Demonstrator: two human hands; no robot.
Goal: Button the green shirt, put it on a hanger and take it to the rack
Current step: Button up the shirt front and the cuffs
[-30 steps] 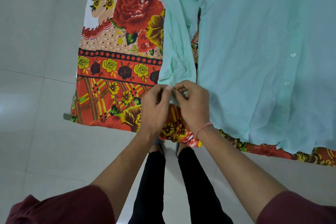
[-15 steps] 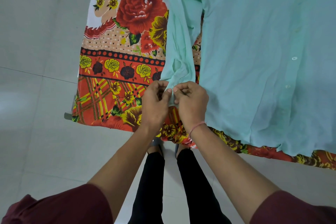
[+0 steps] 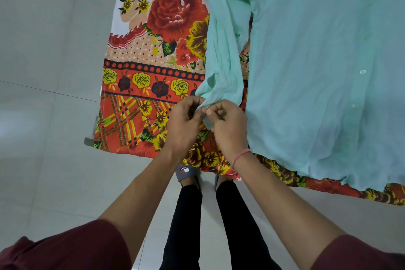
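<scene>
Head view: green shirt (image 3: 317,72) cut off top and right; cuff button hidden by fingers. Left hand (image 3: 184,125) and right hand (image 3: 228,125) pinch the sleeve cuff (image 3: 205,103). Pale mint, wrinkled.

Single view, head-mounted, wide-angle. Looks steeply down and slightly forward from standing wearer; own legs (image 3: 188,226) at bottom centre. Close range: left hand (image 3: 183,125) and right hand (image 3: 228,127) mid-frame at table (image 3: 135,116) near edge. Near edge runs diagonally, dropping toward frame right. Near-left corner in frame. Green shirt (image 3: 328,72) cropped top and right. Floor (image 3: 43,72) fills left.
</scene>
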